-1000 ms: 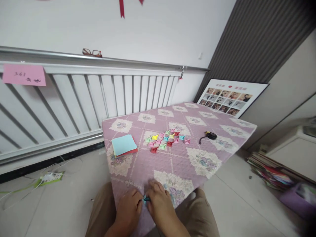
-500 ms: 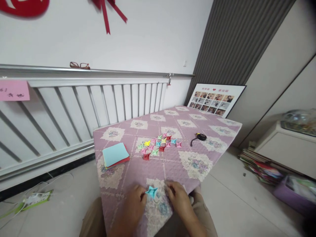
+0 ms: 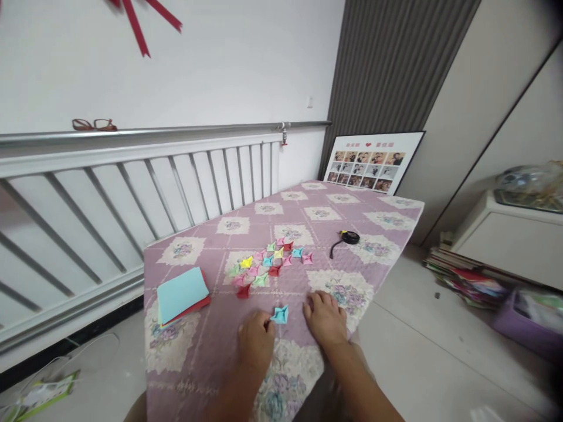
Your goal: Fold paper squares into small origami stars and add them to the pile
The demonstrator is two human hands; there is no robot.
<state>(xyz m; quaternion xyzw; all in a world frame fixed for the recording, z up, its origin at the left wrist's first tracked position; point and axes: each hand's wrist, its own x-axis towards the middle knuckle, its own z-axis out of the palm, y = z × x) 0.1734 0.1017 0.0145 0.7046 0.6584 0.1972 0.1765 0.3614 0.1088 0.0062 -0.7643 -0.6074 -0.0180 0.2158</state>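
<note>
My left grip (image 3: 256, 337) pinches the light-blue folded paper piece (image 3: 280, 315) by its left corner, in front of the paper cluster (image 3: 268, 261), while my right grip (image 3: 326, 316) rests, released, on the floral-covered counter (image 3: 211, 351).

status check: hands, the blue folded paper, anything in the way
Left hand pinching the blue folded paper at one corner. Right hand resting on the tablecloth, apart from it. Other folded pieces grouped just beyond; no obstruction seen between hands.
</note>
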